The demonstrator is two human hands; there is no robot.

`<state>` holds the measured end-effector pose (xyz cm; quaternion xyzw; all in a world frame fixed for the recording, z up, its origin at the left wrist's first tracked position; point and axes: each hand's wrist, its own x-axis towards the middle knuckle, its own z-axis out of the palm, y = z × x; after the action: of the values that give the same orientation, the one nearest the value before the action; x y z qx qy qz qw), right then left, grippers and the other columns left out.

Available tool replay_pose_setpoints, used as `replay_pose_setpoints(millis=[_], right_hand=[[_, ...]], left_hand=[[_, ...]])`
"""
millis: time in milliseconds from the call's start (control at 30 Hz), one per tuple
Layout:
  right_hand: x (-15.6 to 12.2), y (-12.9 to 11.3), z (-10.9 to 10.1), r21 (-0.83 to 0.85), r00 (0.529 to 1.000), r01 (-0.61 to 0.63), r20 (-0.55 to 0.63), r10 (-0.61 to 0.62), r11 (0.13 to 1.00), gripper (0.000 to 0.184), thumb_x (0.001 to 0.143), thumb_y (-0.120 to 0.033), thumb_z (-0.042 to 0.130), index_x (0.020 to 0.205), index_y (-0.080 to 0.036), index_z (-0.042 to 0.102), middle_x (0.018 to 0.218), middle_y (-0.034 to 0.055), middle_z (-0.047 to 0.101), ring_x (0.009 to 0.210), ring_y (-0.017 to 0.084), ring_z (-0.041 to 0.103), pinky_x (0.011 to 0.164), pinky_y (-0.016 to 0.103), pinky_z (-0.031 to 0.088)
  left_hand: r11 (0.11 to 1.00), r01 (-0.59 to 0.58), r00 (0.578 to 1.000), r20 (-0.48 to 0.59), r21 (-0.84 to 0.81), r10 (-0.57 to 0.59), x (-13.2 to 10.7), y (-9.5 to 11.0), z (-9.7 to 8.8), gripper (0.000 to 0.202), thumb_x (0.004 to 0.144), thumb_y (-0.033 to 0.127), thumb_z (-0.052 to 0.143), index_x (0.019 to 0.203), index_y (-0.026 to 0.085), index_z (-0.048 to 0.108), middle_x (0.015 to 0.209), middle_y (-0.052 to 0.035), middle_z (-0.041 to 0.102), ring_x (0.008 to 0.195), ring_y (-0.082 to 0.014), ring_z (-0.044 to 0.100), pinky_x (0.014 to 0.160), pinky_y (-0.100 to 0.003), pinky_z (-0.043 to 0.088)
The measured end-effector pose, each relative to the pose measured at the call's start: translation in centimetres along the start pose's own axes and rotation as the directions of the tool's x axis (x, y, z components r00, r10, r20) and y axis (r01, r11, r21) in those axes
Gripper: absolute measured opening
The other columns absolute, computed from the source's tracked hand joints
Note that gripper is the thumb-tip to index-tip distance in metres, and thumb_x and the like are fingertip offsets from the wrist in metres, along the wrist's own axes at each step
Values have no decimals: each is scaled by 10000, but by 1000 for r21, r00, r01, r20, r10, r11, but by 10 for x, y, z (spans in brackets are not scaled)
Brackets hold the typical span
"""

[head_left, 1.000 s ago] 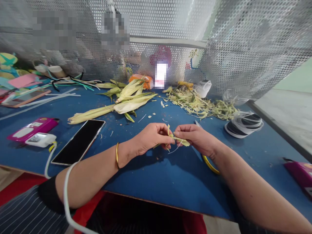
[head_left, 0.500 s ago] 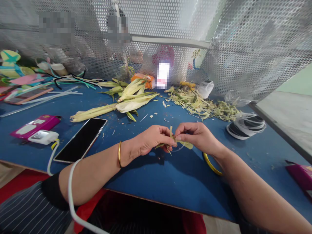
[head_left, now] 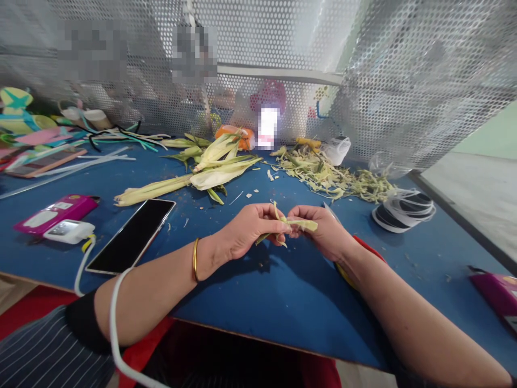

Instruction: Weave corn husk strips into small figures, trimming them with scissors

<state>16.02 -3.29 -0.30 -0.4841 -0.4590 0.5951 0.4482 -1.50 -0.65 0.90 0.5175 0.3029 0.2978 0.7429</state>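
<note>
My left hand pinches a small knot of pale green corn husk strips above the blue table. Short husk ends stick out above and below the thumb. My right hand is closed against the same piece from the right, its fingers curled behind a flat husk strip that points right. Both hands almost touch. Under my right wrist lies a pair of scissors, with red and yellow on the handles and the blade tip showing past the hand. The wrist hides the rest.
Whole corn husks lie ahead on the left, and a heap of shredded husk ahead on the right. Nearby are a phone, a spool of clear line and a purple case. A white cable crosses my left forearm. Perforated sheeting closes the back.
My right hand has rolled its fingers under the husk piece, so the strip now lies across them. More of the scissors shows beside the right wrist. The view has shifted slightly.
</note>
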Motion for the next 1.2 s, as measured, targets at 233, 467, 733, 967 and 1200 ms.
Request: replay_pose_setpoints(millis=[233, 467, 733, 967, 1200], right_hand=[[-3, 4, 11, 9, 1000, 20, -13, -20, 1000, 304, 656, -419, 788, 771, -169, 659, 692, -3, 656, 613, 110, 581, 623, 260, 440], [-11, 7, 21, -374, 983, 155, -33, -180, 914, 201, 845, -376, 607, 759, -195, 621, 633, -4, 625, 612, 144, 574, 628, 278, 426], [-20, 0, 14, -903, 720, 429, 354, -597, -17, 274, 948, -140, 401, 902, -195, 666, 785, 58, 632, 641, 164, 527, 658, 299, 350], [-15, -12, 1, -864, 782, 436, 224, -582, 252, 192, 909, -175, 478, 805, -208, 636, 815, 34, 665, 722, 158, 570, 702, 288, 374], [-7, -14, -8, -414, 988, 148, 32, -149, 898, 236, 739, -409, 683, 672, -186, 646, 590, -24, 589, 567, 115, 491, 560, 251, 364]], left_hand=[[981, -149, 961, -214, 122, 173, 5, -1, -2, 177, 689, 153, 725, 727, 148, 552, 607, 35, 616, 542, -82, 591, 599, -244, 506], [925, -192, 890, -340, 327, 305, 9, -2, -6, 155, 683, 149, 707, 725, 165, 559, 618, 38, 603, 555, -90, 601, 575, -228, 502], [866, -140, 930, -236, 479, 281, 9, -6, -10, 149, 653, 129, 703, 712, 165, 572, 627, 30, 612, 584, -103, 597, 560, -219, 483], [921, -66, 998, 14, 383, 65, 3, -4, -3, 150, 667, 110, 694, 695, 163, 558, 598, 40, 608, 551, -105, 612, 575, -245, 517], [957, -108, 992, 91, 270, 86, 0, 2, 1, 182, 686, 162, 742, 729, 154, 565, 639, 23, 641, 574, -99, 636, 613, -242, 528]])
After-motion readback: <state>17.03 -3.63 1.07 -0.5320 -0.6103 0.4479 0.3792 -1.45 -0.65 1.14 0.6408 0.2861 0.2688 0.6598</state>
